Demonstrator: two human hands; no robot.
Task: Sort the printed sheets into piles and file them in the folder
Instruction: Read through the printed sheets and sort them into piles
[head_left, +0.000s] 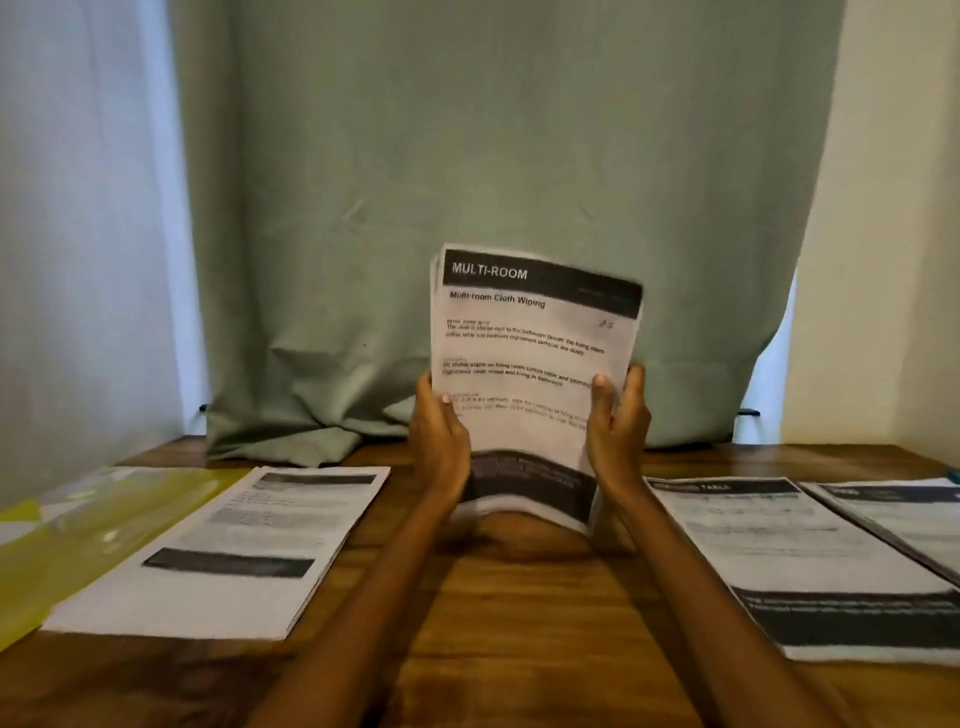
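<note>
Both hands hold a stack of printed sheets (530, 364) upright above a wooden table (519, 623).

The left hand (439, 441) and right hand (615, 431) grip the stack's side edges, thumbs on its "MULTI-ROOM" front page. Left of the left hand lie a sorted pile (234, 551) and a yellow folder (78, 530); right of the right hand, two more piles (810, 566).

White sheets (530, 353), black header bands; yellow translucent folder (78, 535); brown woodgrain table (519, 623); sage-green curtain (493, 156).
</note>
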